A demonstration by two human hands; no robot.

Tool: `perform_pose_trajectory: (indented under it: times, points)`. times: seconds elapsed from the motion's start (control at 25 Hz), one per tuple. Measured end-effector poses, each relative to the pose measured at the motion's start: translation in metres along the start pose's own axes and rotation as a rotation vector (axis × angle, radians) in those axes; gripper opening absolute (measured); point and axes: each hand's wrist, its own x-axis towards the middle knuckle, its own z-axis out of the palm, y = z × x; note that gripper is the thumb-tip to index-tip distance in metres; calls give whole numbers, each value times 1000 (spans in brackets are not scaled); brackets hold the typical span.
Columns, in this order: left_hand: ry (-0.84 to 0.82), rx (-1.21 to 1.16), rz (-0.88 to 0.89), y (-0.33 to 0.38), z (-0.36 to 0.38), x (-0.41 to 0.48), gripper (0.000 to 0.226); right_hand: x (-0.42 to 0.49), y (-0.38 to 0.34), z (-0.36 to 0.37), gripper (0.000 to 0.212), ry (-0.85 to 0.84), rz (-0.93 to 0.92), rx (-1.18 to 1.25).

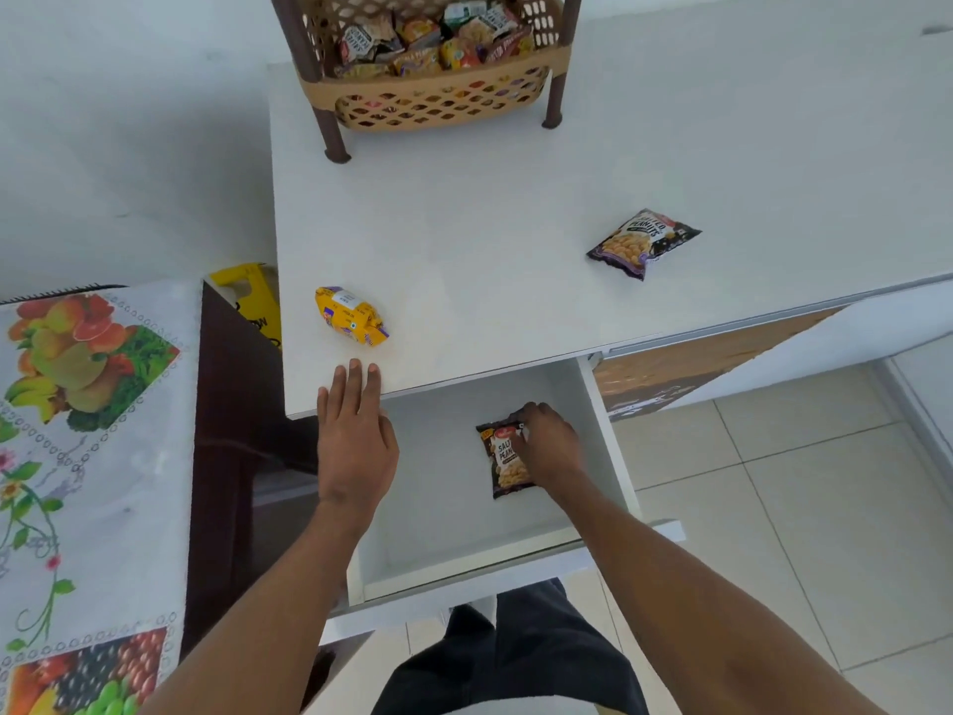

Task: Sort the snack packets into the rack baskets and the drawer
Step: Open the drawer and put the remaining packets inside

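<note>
The white drawer (464, 570) under the counter stands pulled out. On its floor lies a dark salted peanuts packet (501, 459), and my right hand (549, 446) rests on its right side with fingers curled over its top edge. My left hand (356, 430) hovers flat, fingers apart, at the counter's front edge, just below a yellow snack packet (350, 316). A second dark peanuts packet (642, 242) lies on the counter (490, 224) to the right. The tan rack basket (438, 95) at the back holds several packets.
The rack's brown legs (332, 136) stand on the counter. A table with a fruit-print cloth (87, 446) is at the left, with a yellow object (252, 296) in the gap beside the counter. Tiled floor (773, 482) lies to the right.
</note>
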Motion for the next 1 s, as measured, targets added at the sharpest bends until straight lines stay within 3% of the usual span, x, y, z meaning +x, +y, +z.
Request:
perform_pose_trajectory:
  times: [0.04, 0.24, 0.32, 0.4, 0.52, 0.6, 0.72, 0.84, 1.0]
  points:
    - [-4, 12, -2, 0, 1, -1, 60, -5, -6, -17, 17, 52, -63, 10]
    - [-15, 45, -21, 3, 3, 0, 58, -9, -15, -119, 19, 562, -169, 235]
    - [-15, 46, -18, 4, 4, 0, 59, 9, -8, -162, 16, 672, -17, 421]
    - [-16, 46, -24, 5, 5, 1, 60, 42, 5, -198, 27, 747, 268, 684]
    - [-9, 52, -30, 5, 5, 1, 61, 89, 31, -230, 70, 563, 635, 969]
    - [-3, 42, -31, 6, 6, 1, 61, 113, 44, -233, 86, 408, 705, 968]
    - [17, 35, -24, 5, 7, 2, 60, 140, 50, -231, 102, 335, 766, 880]
    - [30, 37, -10, 3, 8, 2, 58, 159, 50, -231, 97, 290, 755, 841]
    - [41, 31, -11, 4, 10, 2, 58, 170, 51, -229, 69, 271, 687, 1004]
